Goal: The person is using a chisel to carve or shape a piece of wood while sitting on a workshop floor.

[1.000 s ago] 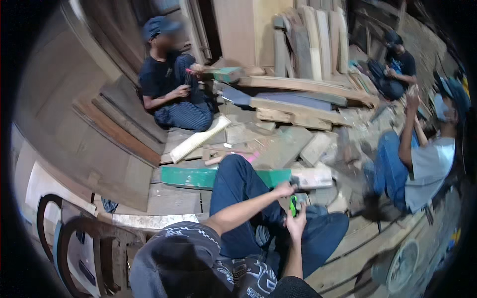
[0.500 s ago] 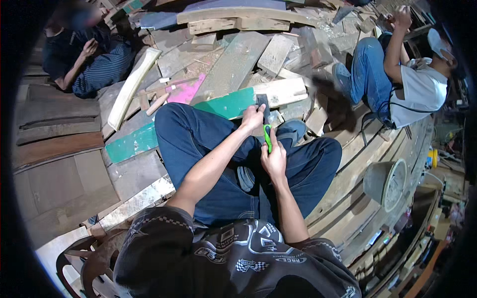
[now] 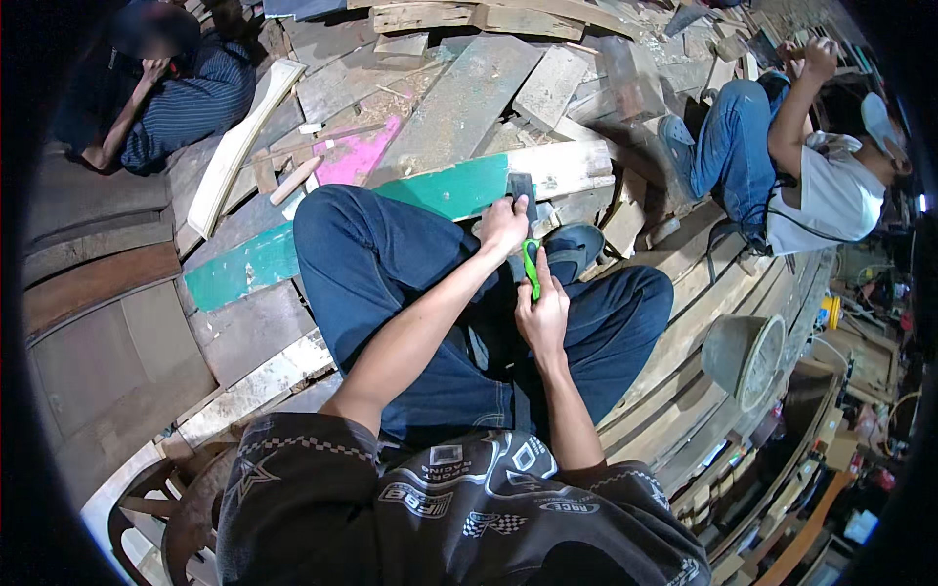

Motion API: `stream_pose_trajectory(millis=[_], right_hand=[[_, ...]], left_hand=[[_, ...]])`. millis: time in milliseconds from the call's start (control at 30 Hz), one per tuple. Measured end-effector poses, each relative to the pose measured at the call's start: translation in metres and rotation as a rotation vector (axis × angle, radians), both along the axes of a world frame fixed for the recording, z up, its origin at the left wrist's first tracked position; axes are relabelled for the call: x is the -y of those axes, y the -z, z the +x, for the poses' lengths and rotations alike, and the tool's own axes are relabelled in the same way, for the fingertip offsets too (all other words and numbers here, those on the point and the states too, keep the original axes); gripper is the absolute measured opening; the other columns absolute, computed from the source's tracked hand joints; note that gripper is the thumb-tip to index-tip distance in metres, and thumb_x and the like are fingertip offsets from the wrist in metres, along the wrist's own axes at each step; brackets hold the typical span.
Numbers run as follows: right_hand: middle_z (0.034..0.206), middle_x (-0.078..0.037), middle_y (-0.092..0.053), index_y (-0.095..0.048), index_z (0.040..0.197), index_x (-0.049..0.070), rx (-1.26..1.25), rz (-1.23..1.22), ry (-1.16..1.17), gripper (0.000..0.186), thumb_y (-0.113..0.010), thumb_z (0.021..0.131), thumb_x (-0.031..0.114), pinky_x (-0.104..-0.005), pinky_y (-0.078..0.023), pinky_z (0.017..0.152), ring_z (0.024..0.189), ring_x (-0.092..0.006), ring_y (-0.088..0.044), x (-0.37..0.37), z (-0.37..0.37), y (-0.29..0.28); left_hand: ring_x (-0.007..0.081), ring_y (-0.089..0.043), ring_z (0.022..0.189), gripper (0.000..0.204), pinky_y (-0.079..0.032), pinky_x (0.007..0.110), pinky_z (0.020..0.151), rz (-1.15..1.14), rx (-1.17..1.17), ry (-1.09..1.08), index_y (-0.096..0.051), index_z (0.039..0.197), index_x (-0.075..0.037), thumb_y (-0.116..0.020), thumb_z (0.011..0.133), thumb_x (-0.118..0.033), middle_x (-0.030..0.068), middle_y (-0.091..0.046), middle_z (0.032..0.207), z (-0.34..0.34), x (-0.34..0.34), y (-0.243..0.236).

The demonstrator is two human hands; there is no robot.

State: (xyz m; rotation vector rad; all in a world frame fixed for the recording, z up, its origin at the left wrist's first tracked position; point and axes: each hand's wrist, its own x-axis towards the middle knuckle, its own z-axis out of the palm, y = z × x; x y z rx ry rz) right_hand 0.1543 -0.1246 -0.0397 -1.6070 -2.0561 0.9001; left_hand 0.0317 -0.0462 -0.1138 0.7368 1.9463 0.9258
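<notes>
My left hand is closed round a dark flat strip, whose upper end sticks out past the fingers over the boards. Just below it, my right hand grips a green-handled tool shaped like a utility knife. Its tip points up towards the left hand and the strip, but I cannot make out the blade. Both hands are between my bent knees. Behind the strip lies a long board, painted green on one part and bare pale wood at its right end.
A wooden handle and a pink piece lie beyond my left knee. A grey bucket is tilted at the right. One person sits far left, another far right. Loose planks cover the far floor.
The view has shifted slightly. Both hands keep their grips, with the strip and the green-handled tool close together as before. The person at the left has raised a hand towards the head.
</notes>
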Motion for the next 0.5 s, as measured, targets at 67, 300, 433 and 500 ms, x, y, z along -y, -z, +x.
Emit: stream_pose_trajectory(millis=[67, 300, 433, 500], right_hand=[[0.082, -0.029, -0.061, -0.048, 0.135, -0.003, 0.003, 0.017, -0.005, 0.053, -0.053, 0.083, 0.007, -0.0448, -0.050, 0.070, 0.072, -0.0401, -0.062, 0.000, -0.001, 0.001], [0.079, -0.028, -0.060, -0.048, 0.136, -0.002, -0.003, 0.076, -0.027, 0.053, -0.052, 0.083, 0.006, -0.0452, -0.049, 0.068, 0.069, -0.0388, -0.061, 0.000, -0.001, 0.007], [0.078, -0.028, -0.059, -0.047, 0.136, -0.002, -0.015, 0.020, -0.001, 0.053, -0.052, 0.084, 0.006, -0.0451, -0.048, 0.067, 0.068, -0.0388, -0.060, 0.002, 0.000, 0.008], [0.078, -0.028, -0.059, -0.047, 0.137, -0.002, -0.020, 0.016, 0.008, 0.053, -0.052, 0.084, 0.006, -0.0449, -0.048, 0.067, 0.069, -0.0388, -0.060, 0.001, 0.000, 0.008]], left_hand=[[0.0432, -0.063, 0.093, 0.044, -0.049, 0.051, 0.082, 0.002, -0.040, 0.009, -0.065, 0.088, 0.003, -0.051, 0.095, -0.038, 0.0274, -0.066, 0.090, -0.001, -0.001, 0.001], [0.0396, -0.066, 0.091, 0.045, -0.050, 0.045, 0.081, -0.013, -0.022, 0.028, -0.067, 0.098, 0.002, -0.053, 0.095, -0.040, 0.0249, -0.068, 0.089, -0.006, -0.002, 0.003], [0.0392, -0.066, 0.086, 0.046, -0.049, 0.046, 0.077, 0.076, -0.116, -0.004, -0.067, 0.094, 0.003, -0.053, 0.095, -0.041, 0.0239, -0.068, 0.084, 0.000, -0.001, 0.012], [0.0391, -0.066, 0.085, 0.045, -0.049, 0.046, 0.076, 0.062, -0.098, 0.017, -0.067, 0.095, 0.002, -0.053, 0.095, -0.041, 0.0236, -0.067, 0.083, -0.003, -0.003, 0.014]])
